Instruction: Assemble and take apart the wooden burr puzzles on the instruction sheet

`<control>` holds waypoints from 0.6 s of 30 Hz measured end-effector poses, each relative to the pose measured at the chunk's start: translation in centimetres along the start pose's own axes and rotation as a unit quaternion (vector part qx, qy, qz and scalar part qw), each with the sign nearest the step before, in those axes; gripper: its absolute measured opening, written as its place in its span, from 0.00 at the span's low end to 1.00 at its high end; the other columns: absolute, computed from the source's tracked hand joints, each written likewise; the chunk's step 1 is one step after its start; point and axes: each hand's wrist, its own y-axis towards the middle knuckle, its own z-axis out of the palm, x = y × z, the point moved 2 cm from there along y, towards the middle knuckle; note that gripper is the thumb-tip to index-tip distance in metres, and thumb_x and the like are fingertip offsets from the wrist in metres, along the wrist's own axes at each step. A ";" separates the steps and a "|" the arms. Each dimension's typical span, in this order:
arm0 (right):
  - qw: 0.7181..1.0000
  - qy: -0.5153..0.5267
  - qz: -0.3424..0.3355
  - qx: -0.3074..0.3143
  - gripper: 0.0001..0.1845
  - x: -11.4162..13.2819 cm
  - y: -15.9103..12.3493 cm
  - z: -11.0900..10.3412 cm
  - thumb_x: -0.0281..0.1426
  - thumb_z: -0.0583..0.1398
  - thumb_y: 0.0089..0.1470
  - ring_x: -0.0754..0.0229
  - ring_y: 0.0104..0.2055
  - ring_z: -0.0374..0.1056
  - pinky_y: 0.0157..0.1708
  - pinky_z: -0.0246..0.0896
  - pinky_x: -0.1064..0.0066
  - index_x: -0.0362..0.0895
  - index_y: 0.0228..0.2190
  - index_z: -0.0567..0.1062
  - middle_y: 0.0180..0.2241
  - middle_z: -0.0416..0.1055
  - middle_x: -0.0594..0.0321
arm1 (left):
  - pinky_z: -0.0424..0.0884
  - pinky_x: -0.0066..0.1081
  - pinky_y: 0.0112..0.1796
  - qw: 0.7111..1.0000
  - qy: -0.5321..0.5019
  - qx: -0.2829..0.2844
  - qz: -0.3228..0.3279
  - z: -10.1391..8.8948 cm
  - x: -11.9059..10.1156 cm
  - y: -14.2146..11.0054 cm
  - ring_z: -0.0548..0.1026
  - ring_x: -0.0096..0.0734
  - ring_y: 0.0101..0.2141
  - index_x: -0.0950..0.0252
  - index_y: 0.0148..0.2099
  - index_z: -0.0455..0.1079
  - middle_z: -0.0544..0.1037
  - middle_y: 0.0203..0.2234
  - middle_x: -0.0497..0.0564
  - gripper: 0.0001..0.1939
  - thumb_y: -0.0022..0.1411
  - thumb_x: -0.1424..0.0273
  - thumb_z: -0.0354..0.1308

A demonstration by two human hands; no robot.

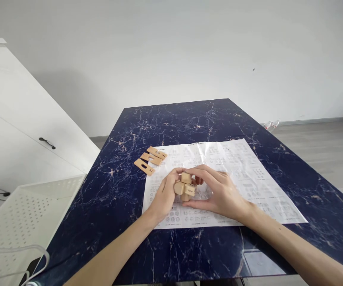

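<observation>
Between my two hands sits a wooden burr puzzle (186, 187), made of several interlocked light-wood pieces, one end marked with a number. My left hand (167, 193) curls around its left side, fingers closed on it. On the other side my right hand (216, 190) grips it, fingers over the top and thumb along the bottom edge. My fingers and palms hide parts of the puzzle. Under the hands lies a creased white instruction sheet (260, 194) printed with small diagrams. Three flat wooden pieces (146, 167) with cut-out slots and numbers lie at the sheet's upper left corner.
The dark blue marbled table (171, 123) stretches away toward a pale wall. A white cabinet (40, 115) with black handles stands at the left, near a perforated white panel (34, 210) and a white cable (16, 249). A rectangular outline (263, 262) shows at the front right edge.
</observation>
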 end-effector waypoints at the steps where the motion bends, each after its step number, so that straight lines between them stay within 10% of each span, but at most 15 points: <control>1: 1.000 0.016 0.006 0.006 0.34 -0.1 0.1 0.0 0.46 0.69 0.61 0.55 0.37 0.76 0.34 0.74 0.65 0.46 0.61 0.68 0.44 0.78 0.56 | 0.72 0.32 0.36 0.999 -0.025 0.006 -0.020 0.0 0.1 0.1 0.76 0.36 0.36 0.61 0.54 0.70 0.80 0.39 0.51 0.18 0.72 0.58 0.47; 9: 0.995 0.090 0.018 -0.040 0.32 0.7 0.4 0.0 0.40 0.72 0.58 0.45 0.51 0.73 0.48 0.73 0.52 0.48 0.58 0.68 0.49 0.78 0.52 | 0.73 0.35 0.35 0.984 -0.124 0.096 -0.089 0.8 -0.4 0.4 0.77 0.38 0.31 0.65 0.45 0.75 0.81 0.32 0.55 0.24 0.71 0.50 0.50; 18: 0.997 0.025 0.048 -0.056 0.29 0.3 0.2 0.0 0.31 0.68 0.57 0.46 0.50 0.75 0.50 0.71 0.50 0.48 0.58 0.67 0.51 0.77 0.52 | 0.74 0.41 0.50 0.992 0.068 0.098 0.048 -0.1 -1.8 -0.6 0.80 0.45 0.48 0.63 0.62 0.70 0.80 0.50 0.60 0.32 0.73 0.42 0.50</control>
